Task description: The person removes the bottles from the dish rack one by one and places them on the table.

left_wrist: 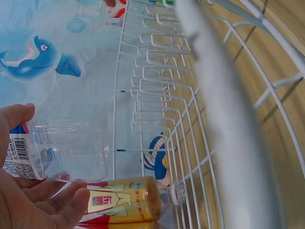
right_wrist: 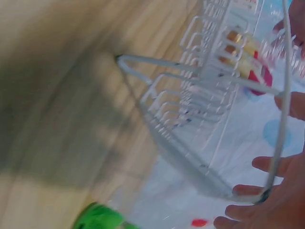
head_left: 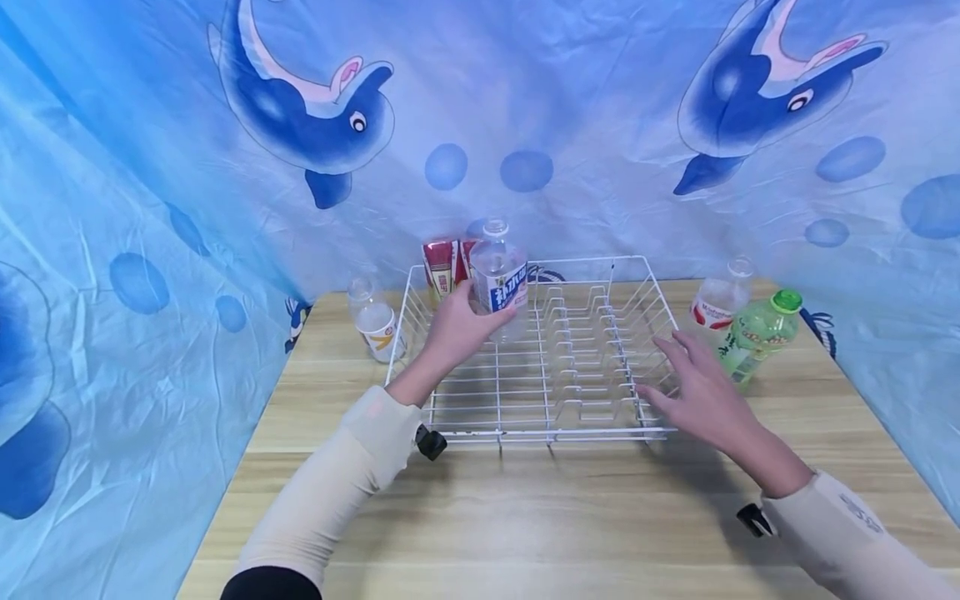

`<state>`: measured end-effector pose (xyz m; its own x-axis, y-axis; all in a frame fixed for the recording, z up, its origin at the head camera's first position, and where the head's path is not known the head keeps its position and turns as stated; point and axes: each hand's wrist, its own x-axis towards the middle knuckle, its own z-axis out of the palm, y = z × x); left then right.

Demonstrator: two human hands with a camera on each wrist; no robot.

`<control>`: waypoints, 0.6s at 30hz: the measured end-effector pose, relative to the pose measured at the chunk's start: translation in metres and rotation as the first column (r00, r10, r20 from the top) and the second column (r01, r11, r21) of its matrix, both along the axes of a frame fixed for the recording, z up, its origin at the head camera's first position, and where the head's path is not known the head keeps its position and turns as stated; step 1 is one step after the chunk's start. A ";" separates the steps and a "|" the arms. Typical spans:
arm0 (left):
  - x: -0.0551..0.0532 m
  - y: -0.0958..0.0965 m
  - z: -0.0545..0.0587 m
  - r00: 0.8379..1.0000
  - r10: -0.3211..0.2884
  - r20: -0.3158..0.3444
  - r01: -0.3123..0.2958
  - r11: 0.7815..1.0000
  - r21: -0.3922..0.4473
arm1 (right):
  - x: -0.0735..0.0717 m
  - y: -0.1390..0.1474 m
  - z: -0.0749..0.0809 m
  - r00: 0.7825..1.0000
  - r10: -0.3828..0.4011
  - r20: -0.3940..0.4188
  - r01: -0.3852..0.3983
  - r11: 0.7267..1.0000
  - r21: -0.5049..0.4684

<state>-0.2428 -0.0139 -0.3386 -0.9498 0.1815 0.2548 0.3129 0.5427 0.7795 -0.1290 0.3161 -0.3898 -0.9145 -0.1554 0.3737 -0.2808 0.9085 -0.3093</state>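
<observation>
The left hand (head_left: 461, 321) is gripping a clear bottle with a blue label (head_left: 504, 279), thumb on 1 side and fingers on the other. The bottle is standing near upright in that grip, its base hovering above the floor of the white wire rack (head_left: 525, 433), towards the rack's 11 o'clock. The right hand (head_left: 697, 387) is holding nothing; its fingers are spreading wide beside the rack's end wall, between 3 and 4 o'clock. Whether they are touching the wire, this inspector cannot tell. The rack is resting on the wooden desk (head_left: 540, 517). 2 red-and-gold containers (head_left: 440, 265) are showing at the rack's 10 o'clock corner. Outside the rack, a clear bottle with a white label (head_left: 380, 332) is standing just off 9 o'clock. Near 3 o'clock, a bottle with a red-and-white label (head_left: 716, 304) and a green-capped bottle (head_left: 761, 333) are standing side by side. At 12 o'clock, a blue dolphin-print curtain (head_left: 585, 92) is hanging.
</observation>
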 end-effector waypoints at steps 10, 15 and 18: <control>0.004 -0.014 -0.002 0.999 0.037 0.020 -0.036 0.999 -0.023 | 0.008 0.021 -0.020 0.984 -0.016 0.178 0.027 0.998 -0.060; 0.010 -0.022 -0.001 0.999 0.040 0.026 -0.040 0.999 -0.007 | 0.010 0.028 -0.024 0.965 0.023 0.260 0.026 0.983 -0.183; 0.012 -0.028 0.000 0.999 0.047 0.028 -0.046 0.999 -0.008 | 0.011 0.032 -0.025 0.951 0.021 0.308 0.054 0.971 -0.233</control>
<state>-0.2304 -0.0424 -0.3390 -0.9640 0.1389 0.2267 0.2652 0.5622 0.7833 -0.1181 0.3477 -0.4151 -0.9918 -0.0810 0.0989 -0.1238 0.8026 -0.5835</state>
